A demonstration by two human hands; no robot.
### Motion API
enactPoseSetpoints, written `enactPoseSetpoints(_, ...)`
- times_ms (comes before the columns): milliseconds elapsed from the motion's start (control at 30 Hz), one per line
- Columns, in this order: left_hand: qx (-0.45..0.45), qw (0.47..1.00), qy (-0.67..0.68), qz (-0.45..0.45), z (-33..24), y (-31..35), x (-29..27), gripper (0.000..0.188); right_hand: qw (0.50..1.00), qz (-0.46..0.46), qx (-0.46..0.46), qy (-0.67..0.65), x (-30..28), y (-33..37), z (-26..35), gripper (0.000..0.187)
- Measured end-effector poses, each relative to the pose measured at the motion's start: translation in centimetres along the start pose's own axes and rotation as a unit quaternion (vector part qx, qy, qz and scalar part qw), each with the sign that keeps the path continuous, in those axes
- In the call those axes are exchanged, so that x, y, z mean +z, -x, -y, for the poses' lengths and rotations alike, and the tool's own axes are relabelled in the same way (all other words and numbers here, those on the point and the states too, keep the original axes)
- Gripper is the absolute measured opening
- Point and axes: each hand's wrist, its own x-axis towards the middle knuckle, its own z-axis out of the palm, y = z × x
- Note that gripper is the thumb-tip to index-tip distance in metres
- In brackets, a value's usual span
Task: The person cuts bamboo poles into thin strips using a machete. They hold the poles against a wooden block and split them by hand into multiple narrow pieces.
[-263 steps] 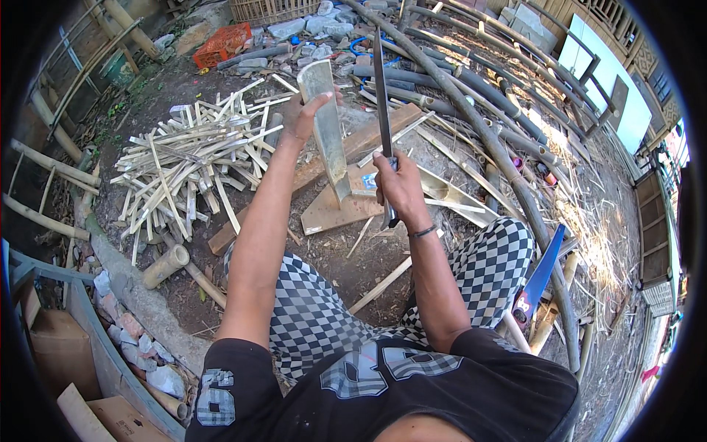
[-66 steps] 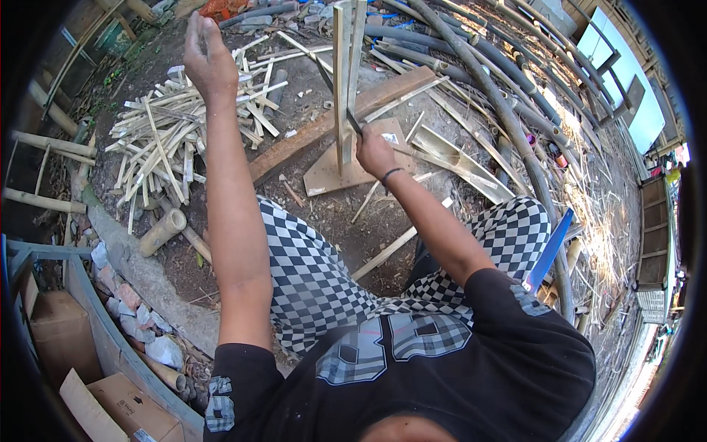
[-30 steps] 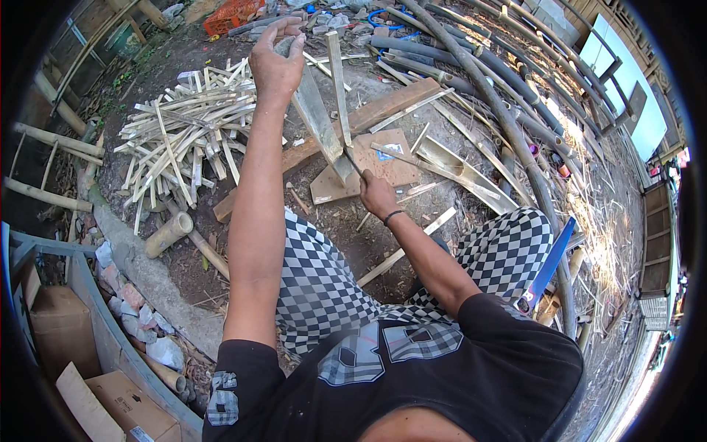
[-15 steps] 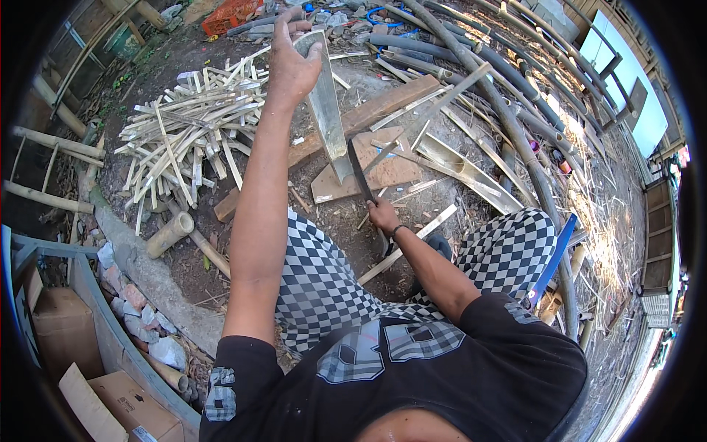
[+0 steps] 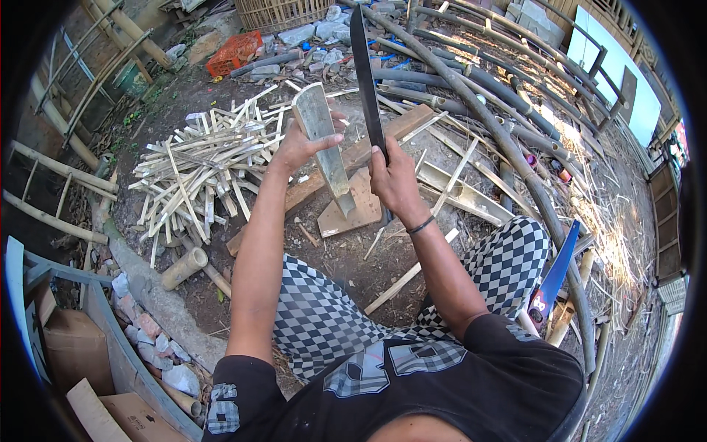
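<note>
My left hand point(image 5: 296, 149) is closed round a split bamboo piece point(image 5: 321, 125), its hollow side showing. The piece leans upright, its narrow lower end at a small wooden board point(image 5: 359, 210). To the right, my right hand point(image 5: 396, 179) grips a machete point(image 5: 364, 70) by its handle. The dark blade points up and away, apart from the bamboo. Behind the board runs a thick wooden beam point(image 5: 403, 124). A larger split bamboo half point(image 5: 468, 193) lies right of my right hand.
A heap of bamboo strips point(image 5: 199, 166) lies to the left. Long bamboo poles point(image 5: 508, 118) cross the ground at the right. A blue handsaw point(image 5: 556, 269) is beside my right knee. Cardboard boxes point(image 5: 77, 346), an orange crate point(image 5: 236, 53) and a woven basket point(image 5: 283, 13) stand farther out.
The machete has risen from the bamboo's lower end to upright in the air. My left hand, still on the bamboo piece, appears lower and nearer. The view has tilted slightly.
</note>
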Motion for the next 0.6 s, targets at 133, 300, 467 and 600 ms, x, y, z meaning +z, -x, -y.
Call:
enactPoseSetpoints(133, -0.023, 1.000, 0.015, -0.010, -0.3, 0.4, 2.6, 0.043, 0.988, -0.018, -0.131, 0.076, -1.6, 0.3, 4.7, 0.016)
enactPoseSetpoints(300, -0.065, 0.983, -0.103, -0.137, -1.2, 1.7, 6.4, 0.029, 0.980, -0.023, -0.190, 0.059, -1.5, 0.2, 6.1, 0.015)
enactPoseSetpoints(467, -0.055, 0.975, -0.140, -0.165, -1.2, 2.3, 7.7, 0.030, 0.984, -0.016, -0.147, 0.099, -1.7, 0.3, 6.2, 0.017)
enactPoseSetpoints(600, -0.057, 0.971, -0.173, -0.155, -0.9, 2.3, 8.0, 0.028, 0.983, -0.027, -0.162, 0.083, -1.7, 0.4, 6.6, 0.015)
